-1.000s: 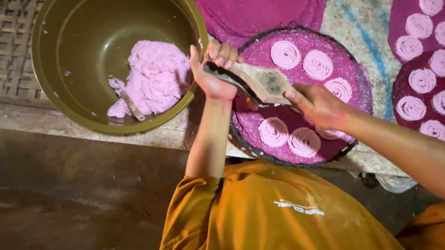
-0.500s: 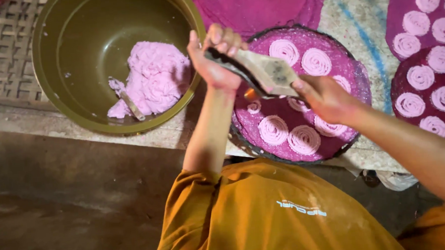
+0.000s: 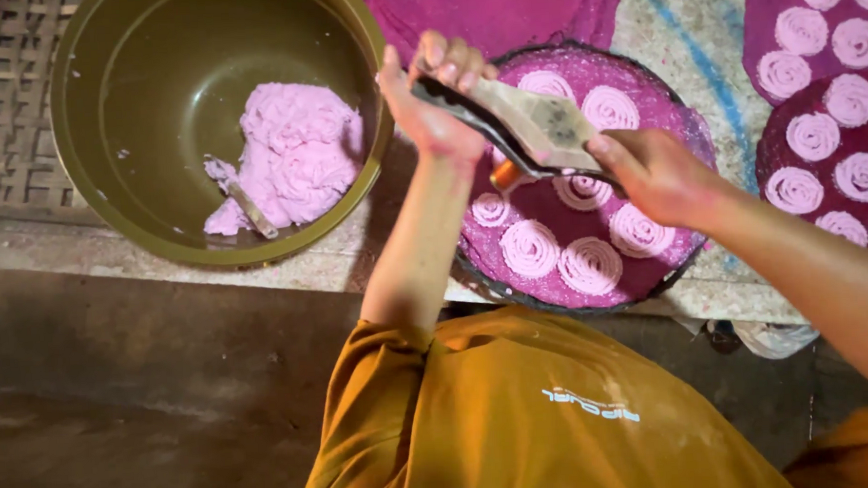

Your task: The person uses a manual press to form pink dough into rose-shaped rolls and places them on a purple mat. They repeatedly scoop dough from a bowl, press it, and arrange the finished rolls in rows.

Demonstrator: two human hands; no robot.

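My left hand [image 3: 434,96] and my right hand [image 3: 657,174] both grip a hand press [image 3: 527,131] with dark handles and a pale worn body, held above a round tray [image 3: 684,126] lined with magenta cloth. An orange nozzle [image 3: 505,175] points down from the press at a small pink spiral [image 3: 491,210] on the cloth. Several finished pink spirals [image 3: 589,263] lie coiled around it. A lump of pink dough [image 3: 293,153] sits in the olive-green bowl [image 3: 115,92] to the left.
A small tool [image 3: 253,213] lies in the bowl beside the dough. More magenta cloths with spirals [image 3: 819,130] lie at the right, and a bare magenta cloth [image 3: 502,7] at the top. A woven mat [image 3: 4,107] is at left. My orange shirt [image 3: 539,415] fills the bottom.
Both hands have carried the press up and left over the tray. A small new spiral now lies under the nozzle at the tray's left side.
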